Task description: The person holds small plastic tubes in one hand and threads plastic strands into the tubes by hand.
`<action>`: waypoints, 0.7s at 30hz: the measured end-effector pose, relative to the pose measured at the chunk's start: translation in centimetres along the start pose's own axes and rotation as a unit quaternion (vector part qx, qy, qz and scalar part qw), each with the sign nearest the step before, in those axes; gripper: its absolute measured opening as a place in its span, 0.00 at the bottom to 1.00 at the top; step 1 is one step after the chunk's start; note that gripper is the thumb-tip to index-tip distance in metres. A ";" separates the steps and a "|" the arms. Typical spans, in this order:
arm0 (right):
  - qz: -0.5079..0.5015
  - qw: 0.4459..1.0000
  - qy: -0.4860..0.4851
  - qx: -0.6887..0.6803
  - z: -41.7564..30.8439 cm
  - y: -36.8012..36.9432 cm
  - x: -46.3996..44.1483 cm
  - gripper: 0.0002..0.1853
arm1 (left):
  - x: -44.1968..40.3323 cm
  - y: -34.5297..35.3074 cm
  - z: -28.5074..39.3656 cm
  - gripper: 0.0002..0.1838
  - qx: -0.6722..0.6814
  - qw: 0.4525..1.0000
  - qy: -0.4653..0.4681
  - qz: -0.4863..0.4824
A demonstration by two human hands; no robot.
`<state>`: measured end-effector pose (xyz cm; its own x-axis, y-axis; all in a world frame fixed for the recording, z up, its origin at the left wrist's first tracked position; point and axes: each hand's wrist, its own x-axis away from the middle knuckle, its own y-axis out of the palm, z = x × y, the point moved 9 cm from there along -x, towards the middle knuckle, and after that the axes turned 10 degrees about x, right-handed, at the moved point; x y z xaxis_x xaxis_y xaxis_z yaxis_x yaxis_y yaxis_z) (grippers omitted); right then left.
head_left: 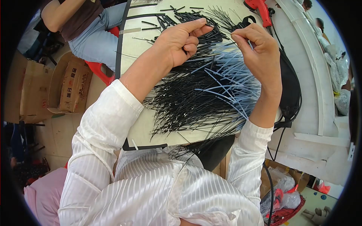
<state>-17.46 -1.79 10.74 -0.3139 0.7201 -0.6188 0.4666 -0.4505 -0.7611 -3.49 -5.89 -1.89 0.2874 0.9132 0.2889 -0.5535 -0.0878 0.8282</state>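
My left hand (179, 43) is closed above the table, its thumb and forefinger stretched close together. A small black piece (184, 49) shows in its curled fingers; it looks like a short tube. Across from it, my right hand (260, 52) pinches thumb against forefinger. What lies in that pinch is too fine to make out. Under both hands spreads a thick bundle of thin black wires (188, 98), with pale blue wires (237, 75) along its right side. Short black tubes (217, 35) lie heaped beyond my hands.
A red heat gun (259, 8) lies at the table's far right, with a black cable beside it. Another person (98, 34) sits at the left edge of the table (141, 132). Cardboard boxes (71, 84) stand on the floor to the left.
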 end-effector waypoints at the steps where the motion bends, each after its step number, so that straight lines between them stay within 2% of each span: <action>1: -0.002 1.000 0.001 0.001 0.0 0.0 0.0 0.04 | 0.0 0.0 0.0 0.09 0.000 1.000 -0.002 -0.001; 9: -0.014 1.000 0.004 0.005 -0.3 0.2 -0.1 0.04 | 0.1 0.0 -0.2 0.09 -0.010 1.000 -0.007 0.001; 14: -0.010 0.998 -0.021 0.056 -0.5 1.1 0.1 0.07 | 0.2 0.2 -0.8 0.09 -0.034 0.999 -0.013 0.002; 18: 0.043 0.975 -0.158 0.153 -2.3 1.2 0.5 0.09 | -0.1 0.1 -0.2 0.08 -0.018 1.000 0.013 -0.005; 19: 0.044 0.975 -0.159 0.151 -2.2 1.1 0.5 0.09 | -0.1 0.1 0.0 0.08 -0.018 1.000 0.016 -0.004; 21: -0.057 0.980 -0.071 0.176 0.3 1.9 0.2 0.12 | 0.0 0.1 0.2 0.08 0.005 1.000 0.013 -0.004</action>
<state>-16.88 -2.60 9.11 -0.4719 0.7068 -0.5271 0.1157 -0.5430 -0.8317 -3.38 -5.99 -1.67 0.2711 0.9240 0.2696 -0.5437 -0.0842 0.8351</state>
